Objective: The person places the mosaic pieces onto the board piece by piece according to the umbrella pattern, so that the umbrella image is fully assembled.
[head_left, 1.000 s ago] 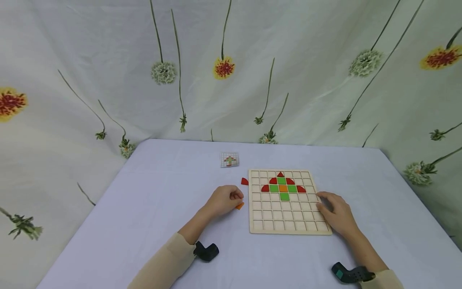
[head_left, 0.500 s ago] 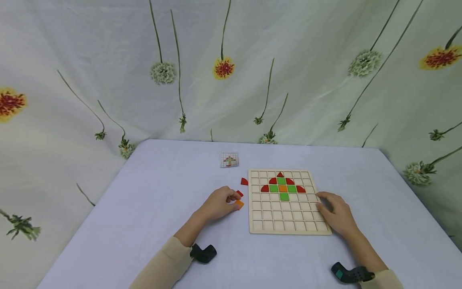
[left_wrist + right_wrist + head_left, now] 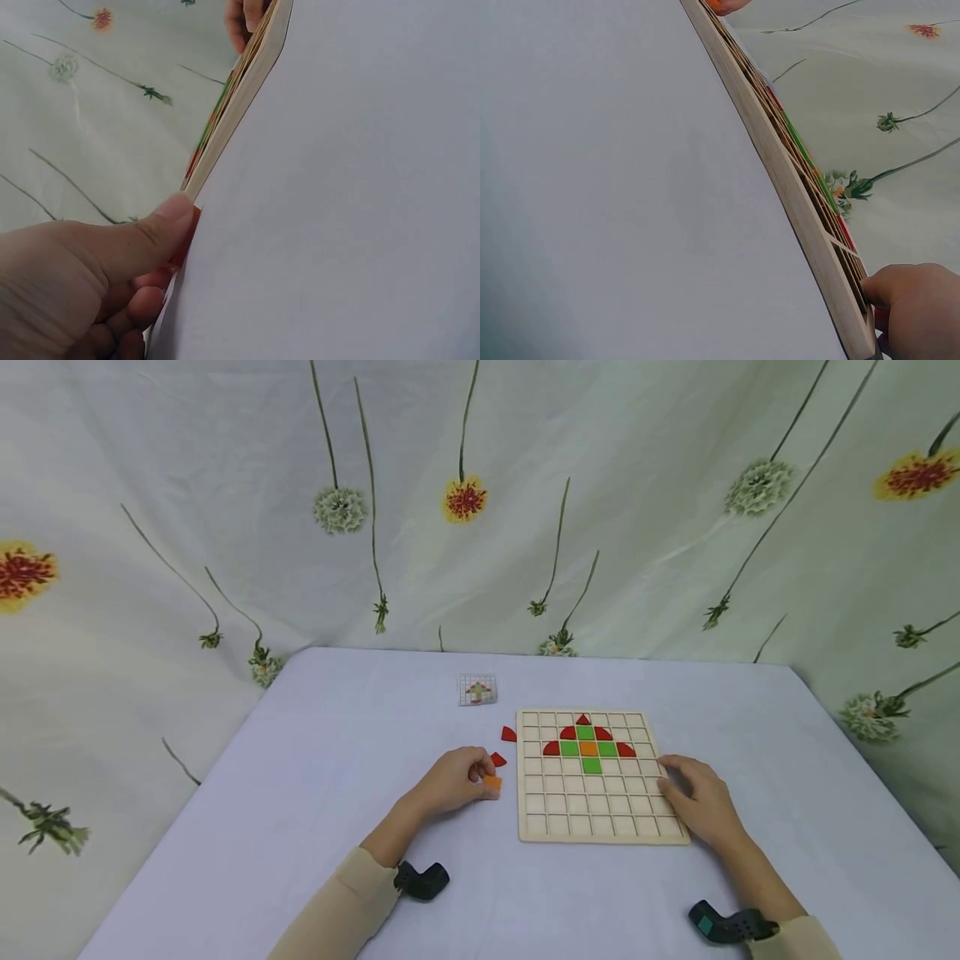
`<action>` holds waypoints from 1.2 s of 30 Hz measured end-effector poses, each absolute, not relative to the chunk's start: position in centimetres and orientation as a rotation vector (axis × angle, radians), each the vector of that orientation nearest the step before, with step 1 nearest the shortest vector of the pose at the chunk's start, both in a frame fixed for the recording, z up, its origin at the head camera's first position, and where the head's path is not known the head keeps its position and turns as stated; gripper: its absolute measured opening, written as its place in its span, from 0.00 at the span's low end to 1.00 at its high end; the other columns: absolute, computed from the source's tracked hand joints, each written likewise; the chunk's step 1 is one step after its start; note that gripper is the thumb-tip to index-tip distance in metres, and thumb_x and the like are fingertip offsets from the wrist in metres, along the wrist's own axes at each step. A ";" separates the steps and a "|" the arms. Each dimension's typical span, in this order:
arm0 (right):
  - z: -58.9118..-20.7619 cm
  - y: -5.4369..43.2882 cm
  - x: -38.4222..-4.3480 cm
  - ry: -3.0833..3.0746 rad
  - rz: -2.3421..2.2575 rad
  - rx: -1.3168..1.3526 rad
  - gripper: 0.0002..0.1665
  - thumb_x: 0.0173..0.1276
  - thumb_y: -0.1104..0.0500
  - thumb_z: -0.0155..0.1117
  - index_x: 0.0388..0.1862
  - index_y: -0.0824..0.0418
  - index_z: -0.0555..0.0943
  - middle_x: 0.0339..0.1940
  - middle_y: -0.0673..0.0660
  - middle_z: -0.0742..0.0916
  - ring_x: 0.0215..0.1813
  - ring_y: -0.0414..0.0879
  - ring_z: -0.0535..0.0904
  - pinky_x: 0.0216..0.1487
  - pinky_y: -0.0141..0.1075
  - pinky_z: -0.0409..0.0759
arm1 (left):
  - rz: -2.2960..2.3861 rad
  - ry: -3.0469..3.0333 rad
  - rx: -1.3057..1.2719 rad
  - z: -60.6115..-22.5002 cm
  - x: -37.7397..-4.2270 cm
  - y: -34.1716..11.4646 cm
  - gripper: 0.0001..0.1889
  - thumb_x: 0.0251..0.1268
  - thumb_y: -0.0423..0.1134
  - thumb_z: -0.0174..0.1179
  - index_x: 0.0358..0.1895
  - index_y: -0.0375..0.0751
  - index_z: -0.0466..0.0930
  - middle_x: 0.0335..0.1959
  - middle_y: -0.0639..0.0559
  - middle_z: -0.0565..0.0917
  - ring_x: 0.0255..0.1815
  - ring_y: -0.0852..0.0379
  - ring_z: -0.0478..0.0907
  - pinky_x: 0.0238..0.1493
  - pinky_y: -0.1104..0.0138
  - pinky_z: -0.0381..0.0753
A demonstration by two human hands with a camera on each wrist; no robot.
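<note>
My left hand (image 3: 456,779) pinches an orange square tile (image 3: 492,782) between thumb and fingers, left of the wooden grid board (image 3: 558,829). In the left wrist view the thumb (image 3: 174,208) lies along the tile's near face, and the other fingertips are curled behind. Just beyond that hand lies a red quarter-round tile (image 3: 498,760). My right hand (image 3: 701,797) holds the board by its right edge, thumb and forefinger at the rim. Set in the board's upper squares are green tiles (image 3: 592,766), red curved tiles, a red triangle and an orange square (image 3: 588,748).
Another red quarter-round tile (image 3: 508,734) lies against the board's left edge. A small pattern card (image 3: 477,689) with a similar coloured figure sits farther back on the white table (image 3: 337,710). Behind the table hangs a flowered cloth (image 3: 420,568).
My left hand has drawn back slightly to the left, bringing the orange tile off the spot where it lay and uncovering the red tile beside it. The right hand and board stay put.
</note>
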State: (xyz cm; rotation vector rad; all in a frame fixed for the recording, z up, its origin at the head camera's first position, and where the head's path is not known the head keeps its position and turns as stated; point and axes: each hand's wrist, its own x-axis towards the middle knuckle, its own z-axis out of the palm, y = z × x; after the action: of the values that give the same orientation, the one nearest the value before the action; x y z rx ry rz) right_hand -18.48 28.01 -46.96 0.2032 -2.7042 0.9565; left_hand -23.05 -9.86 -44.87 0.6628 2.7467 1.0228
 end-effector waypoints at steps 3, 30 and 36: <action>-46.8 28.1 -18.4 -2.703 0.964 0.204 0.21 0.68 0.64 0.59 0.58 0.72 0.75 0.61 0.74 0.76 0.66 0.70 0.65 0.64 0.63 0.59 | 1.070 2.727 0.670 -45.0 -23.1 -9.9 0.14 0.53 0.41 0.74 0.36 0.48 0.77 0.26 0.57 0.75 0.29 0.58 0.71 0.31 0.68 0.72; -47.0 28.2 -18.4 -2.702 0.981 0.203 0.20 0.69 0.63 0.59 0.58 0.72 0.75 0.61 0.73 0.76 0.66 0.70 0.65 0.64 0.63 0.59 | 1.282 2.627 0.709 -43.2 -23.8 -6.1 0.08 0.59 0.36 0.70 0.37 0.43 0.79 0.31 0.58 0.80 0.33 0.60 0.75 0.38 0.69 0.76; -47.2 28.2 -18.6 -2.701 0.973 0.206 0.21 0.69 0.64 0.59 0.58 0.72 0.75 0.61 0.73 0.76 0.66 0.70 0.65 0.64 0.63 0.59 | 1.271 2.599 0.739 -42.9 -24.0 -4.7 0.08 0.59 0.35 0.69 0.36 0.43 0.78 0.30 0.57 0.80 0.33 0.61 0.75 0.39 0.70 0.76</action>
State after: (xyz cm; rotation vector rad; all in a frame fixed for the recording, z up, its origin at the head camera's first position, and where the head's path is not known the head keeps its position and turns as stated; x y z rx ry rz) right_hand -18.58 28.18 -47.15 0.2058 -2.7010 0.9725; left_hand -24.01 -4.66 -42.88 0.7392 2.5991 1.2712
